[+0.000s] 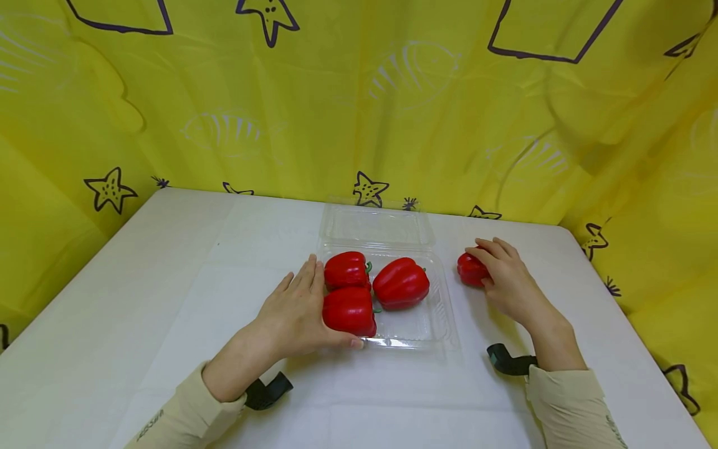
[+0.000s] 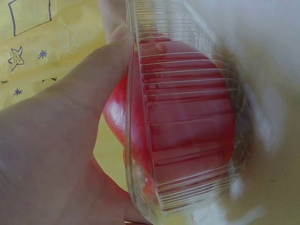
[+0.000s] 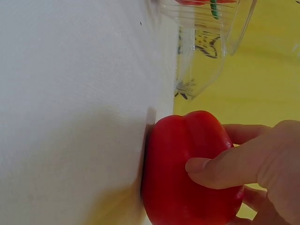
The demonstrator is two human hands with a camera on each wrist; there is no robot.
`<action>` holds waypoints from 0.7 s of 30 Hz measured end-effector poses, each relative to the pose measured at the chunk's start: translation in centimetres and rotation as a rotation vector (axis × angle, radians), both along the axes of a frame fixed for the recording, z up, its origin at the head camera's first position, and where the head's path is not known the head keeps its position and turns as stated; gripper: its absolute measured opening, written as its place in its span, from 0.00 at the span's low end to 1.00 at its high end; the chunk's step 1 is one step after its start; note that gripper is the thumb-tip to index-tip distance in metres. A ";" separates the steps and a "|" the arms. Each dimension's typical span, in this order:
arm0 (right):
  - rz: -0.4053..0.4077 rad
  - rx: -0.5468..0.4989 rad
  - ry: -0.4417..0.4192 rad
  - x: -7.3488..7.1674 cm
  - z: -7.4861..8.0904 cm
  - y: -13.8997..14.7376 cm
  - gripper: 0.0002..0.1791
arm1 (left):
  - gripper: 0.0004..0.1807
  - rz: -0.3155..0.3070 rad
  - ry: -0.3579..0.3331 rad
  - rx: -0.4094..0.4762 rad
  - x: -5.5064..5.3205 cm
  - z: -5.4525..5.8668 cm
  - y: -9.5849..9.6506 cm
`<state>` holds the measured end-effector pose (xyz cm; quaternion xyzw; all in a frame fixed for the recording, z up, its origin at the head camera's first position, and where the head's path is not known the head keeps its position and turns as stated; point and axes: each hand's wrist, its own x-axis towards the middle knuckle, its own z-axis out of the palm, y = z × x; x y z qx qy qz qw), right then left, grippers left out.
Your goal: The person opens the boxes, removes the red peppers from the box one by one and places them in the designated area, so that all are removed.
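My left hand (image 1: 293,312) rests against the left side and front-left corner of a clear plastic clamshell container (image 1: 415,324), its fingers straight and its thumb along the front rim. Three red bell peppers lie inside: one at the back left (image 1: 344,270), one at the front left (image 1: 349,312) and one to the right (image 1: 401,284). In the left wrist view, red pepper skin (image 2: 187,112) shows through the ribbed wall. To the right of the container, my right hand (image 1: 513,280) grips another red bell pepper (image 3: 187,159) on the table, thumb on one side and fingers mostly hidden behind it.
The container's lid (image 1: 377,226) lies folded back toward the yellow patterned curtain (image 1: 314,93). A white cloth covers the table (image 1: 196,249). Black curved pieces stick out at the left wrist (image 1: 269,391) and right wrist (image 1: 507,360).
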<state>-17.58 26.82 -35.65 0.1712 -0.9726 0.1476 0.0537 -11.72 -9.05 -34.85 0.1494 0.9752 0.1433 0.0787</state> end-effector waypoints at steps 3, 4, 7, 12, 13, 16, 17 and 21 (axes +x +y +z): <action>0.002 -0.005 -0.006 0.0 0.1 0.0 0.30 | 0.75 0.000 -0.002 -0.001 0.0 0.0 0.0; 0.003 -0.006 -0.006 0.0 0.1 0.0 0.30 | 0.75 -0.001 -0.003 -0.002 0.0 0.0 0.0; 0.007 -0.023 0.000 0.0 0.4 -0.1 0.29 | 0.75 -0.003 -0.004 -0.001 0.0 0.0 0.0; 0.024 -0.066 0.031 0.4 1.3 -0.4 0.30 | 0.75 -0.006 0.001 0.000 0.0 0.0 -0.1; 0.029 -0.073 0.041 0.5 1.4 -0.6 0.30 | 0.75 -0.006 0.002 0.000 0.0 0.0 -0.1; 0.048 -0.095 0.077 0.8 1.9 -1.0 0.29 | 0.75 -0.006 0.002 0.000 0.0 0.0 -0.1; 0.053 -0.103 0.088 0.9 2.0 -1.2 0.28 | 0.75 -0.006 0.003 -0.002 0.0 0.0 -0.1; 0.073 -0.118 0.122 1.4 2.6 -2.0 0.28 | 0.75 -0.008 0.006 -0.008 0.0 0.0 -0.1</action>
